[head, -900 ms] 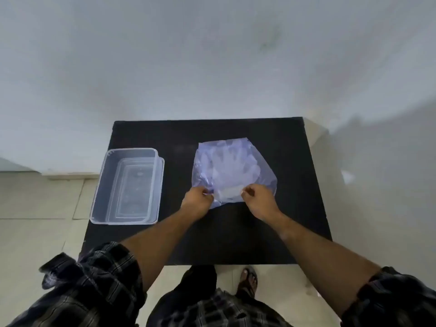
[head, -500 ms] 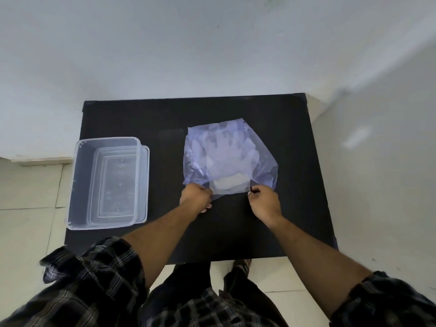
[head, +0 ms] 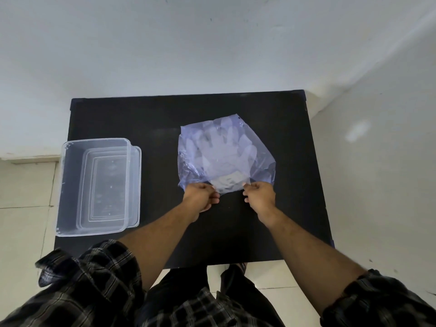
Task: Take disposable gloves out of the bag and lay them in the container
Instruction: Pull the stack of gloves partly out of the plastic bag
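Black surface (head: 165, 119): bag (head: 262, 168) mouth pinched by left hand (head: 200, 197) and right hand (head: 259, 194) fingers; opening step; gloves (head: 219, 152) to be drawn out next.

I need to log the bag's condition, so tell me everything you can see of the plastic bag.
The plastic bag is thin, see-through, bluish-purple film, wrinkled, lying flat on the black table, right of the clear container. Pale gloves show through it, fingers pointing away. Left hand and right hand pinch its near edge.

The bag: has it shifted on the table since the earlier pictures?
No. The bag lies at the same place on the black table, right of the container; only the camera moved.
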